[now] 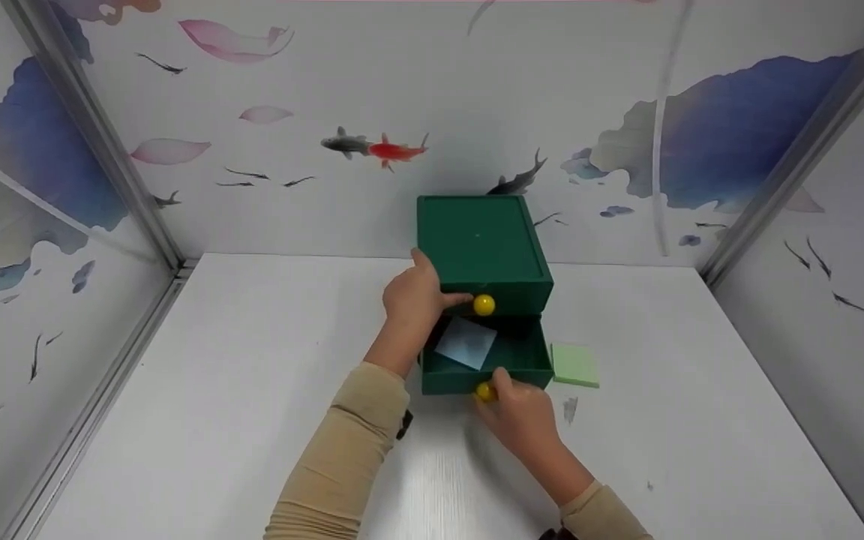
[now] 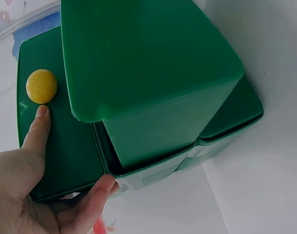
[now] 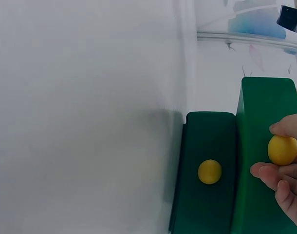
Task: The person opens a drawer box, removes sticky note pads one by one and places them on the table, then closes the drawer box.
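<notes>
A small green two-drawer box (image 1: 477, 240) stands at the back of the table, its lower drawer (image 1: 526, 352) pulled out. Inside that drawer lies a pale blue square pad (image 1: 466, 343), tilted against the left side. My left hand (image 1: 415, 301) holds the box's left front corner, thumb across the upper drawer front with its tip at the yellow knob (image 2: 41, 86), fingers along the side. With thumb and fingers, my right hand (image 1: 522, 416) pinches the lower drawer's round yellow knob (image 3: 282, 149). In the right wrist view the upper drawer front (image 3: 199, 204) sits flush, set back from the lower one.
A light green pad of sticky notes (image 1: 574, 365) lies on the table just right of the lower drawer. Behind the box rises a white wall (image 1: 312, 202) printed with fish and petals. Side panels with metal corner posts (image 1: 792, 150) flank the white table (image 1: 252, 420).
</notes>
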Demonstrator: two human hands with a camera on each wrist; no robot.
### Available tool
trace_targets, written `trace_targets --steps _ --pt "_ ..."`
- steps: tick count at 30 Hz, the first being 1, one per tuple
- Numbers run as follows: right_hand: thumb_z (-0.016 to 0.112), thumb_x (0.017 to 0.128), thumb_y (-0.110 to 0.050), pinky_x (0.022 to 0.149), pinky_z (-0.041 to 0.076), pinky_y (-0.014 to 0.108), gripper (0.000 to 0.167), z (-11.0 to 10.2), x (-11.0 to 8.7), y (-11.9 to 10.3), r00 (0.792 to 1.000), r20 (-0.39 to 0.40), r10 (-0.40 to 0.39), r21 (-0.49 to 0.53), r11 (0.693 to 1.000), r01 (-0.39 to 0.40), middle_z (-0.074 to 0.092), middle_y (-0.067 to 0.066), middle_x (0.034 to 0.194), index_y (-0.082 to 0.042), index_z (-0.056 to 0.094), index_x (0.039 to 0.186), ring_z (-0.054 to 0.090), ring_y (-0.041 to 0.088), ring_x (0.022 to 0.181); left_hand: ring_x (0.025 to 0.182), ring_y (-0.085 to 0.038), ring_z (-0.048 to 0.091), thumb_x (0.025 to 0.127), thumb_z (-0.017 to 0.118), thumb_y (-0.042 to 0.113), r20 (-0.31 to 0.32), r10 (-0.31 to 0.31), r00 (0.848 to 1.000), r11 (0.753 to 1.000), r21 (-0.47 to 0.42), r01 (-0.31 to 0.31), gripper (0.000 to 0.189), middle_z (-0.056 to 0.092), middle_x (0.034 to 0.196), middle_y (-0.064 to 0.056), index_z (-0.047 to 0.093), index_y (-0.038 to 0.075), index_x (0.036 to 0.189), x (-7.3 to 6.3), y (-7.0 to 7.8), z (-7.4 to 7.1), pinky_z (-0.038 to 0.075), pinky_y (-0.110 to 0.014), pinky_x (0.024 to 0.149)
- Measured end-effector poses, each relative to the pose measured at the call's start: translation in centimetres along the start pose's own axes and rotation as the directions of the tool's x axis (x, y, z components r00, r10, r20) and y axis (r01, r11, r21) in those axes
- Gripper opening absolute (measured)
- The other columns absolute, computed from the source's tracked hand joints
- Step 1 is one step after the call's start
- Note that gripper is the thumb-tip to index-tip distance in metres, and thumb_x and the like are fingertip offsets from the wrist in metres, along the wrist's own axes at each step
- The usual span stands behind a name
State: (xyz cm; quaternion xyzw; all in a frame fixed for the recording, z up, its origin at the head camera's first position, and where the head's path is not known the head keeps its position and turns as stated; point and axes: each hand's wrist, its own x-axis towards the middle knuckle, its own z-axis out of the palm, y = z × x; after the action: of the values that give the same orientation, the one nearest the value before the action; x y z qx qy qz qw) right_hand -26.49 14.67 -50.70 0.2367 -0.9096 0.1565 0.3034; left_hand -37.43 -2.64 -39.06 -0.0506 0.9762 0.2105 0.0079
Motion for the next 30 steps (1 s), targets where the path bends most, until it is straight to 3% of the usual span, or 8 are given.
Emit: trace_targets --steps 9,19,30 --pt "0.087 0.074 -0.021 0.047 0.043 0.022 0.041 -0.6 -0.7 -0.2 0.998 0.052 -0.030 -0.036 0.999 0.032 0.035 -0.006 0.054 -0.009 0.049 0.086 0.041 0.012 0.044 0.080 -0.021 0.063 0.072 0.075 0.065 -0.001 0.011 1.000 0.999 -0.034 -0.011 0.122 0.068 0.099 -0.012 0.015 -0.001 0.154 -0.2 0.1 0.1 0.054 -0.035 0.075" --pt "0.085 0.075 -0.020 0.044 0.038 0.021 0.041 -0.8 -1.1 -0.4 0.996 0.056 -0.073 -0.051 0.996 0.076 0.033 -0.006 0.054 -0.011 0.047 0.084 0.035 0.010 0.043 0.075 -0.020 0.062 0.071 0.074 0.067 -0.028 0.017 0.999 1.000 -0.018 -0.017 0.122 0.066 0.089 -0.009 0.016 -0.001 0.154 -0.3 0.0 0.1 0.054 -0.034 0.070" --pt "0.085 0.076 -0.024 0.048 0.042 0.019 0.039 -1.4 -1.7 -0.9 0.991 0.125 -0.045 -0.048 0.998 0.051 0.032 -0.008 0.053 -0.013 0.048 0.081 0.035 0.008 0.043 0.073 -0.019 0.060 0.073 0.072 0.068 -0.007 0.010 1.000 1.000 -0.009 -0.010 0.120 0.063 0.083 -0.007 0.015 0.000 0.155 -0.2 0.0 0.0 0.054 -0.034 0.072"
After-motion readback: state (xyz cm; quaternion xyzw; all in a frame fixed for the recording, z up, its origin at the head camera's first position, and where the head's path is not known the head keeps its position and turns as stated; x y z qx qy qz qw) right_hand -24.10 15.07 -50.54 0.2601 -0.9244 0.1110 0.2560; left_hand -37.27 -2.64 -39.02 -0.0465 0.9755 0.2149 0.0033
